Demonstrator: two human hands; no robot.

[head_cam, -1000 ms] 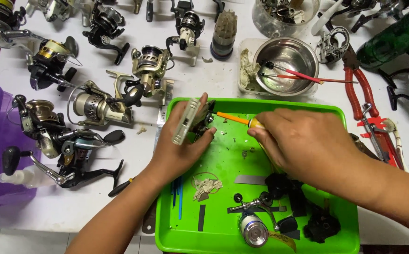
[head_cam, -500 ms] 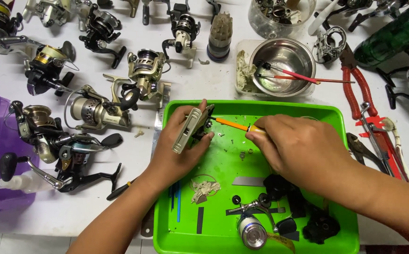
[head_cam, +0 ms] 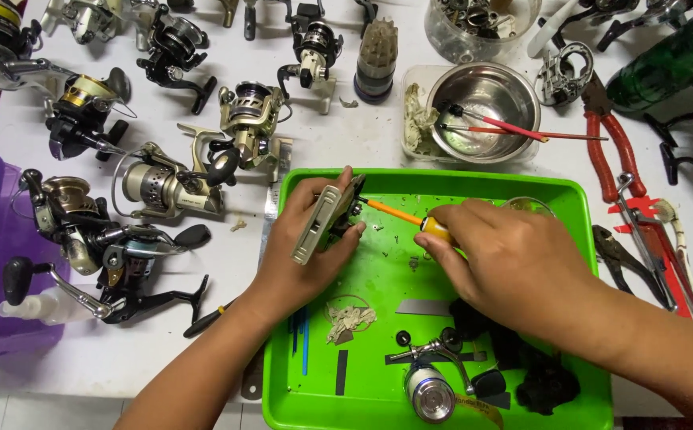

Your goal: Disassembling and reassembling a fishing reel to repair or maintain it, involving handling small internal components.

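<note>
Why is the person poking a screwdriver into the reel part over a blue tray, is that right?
Almost right, but the tray is green, not blue. The head view shows it. The left hand holds the reel part over that green tray, and the right hand points an orange-handled screwdriver into it.

1 green tray [head_cam: 298, 402], 1 steel bowl [head_cam: 486, 87], 2 hands
</note>
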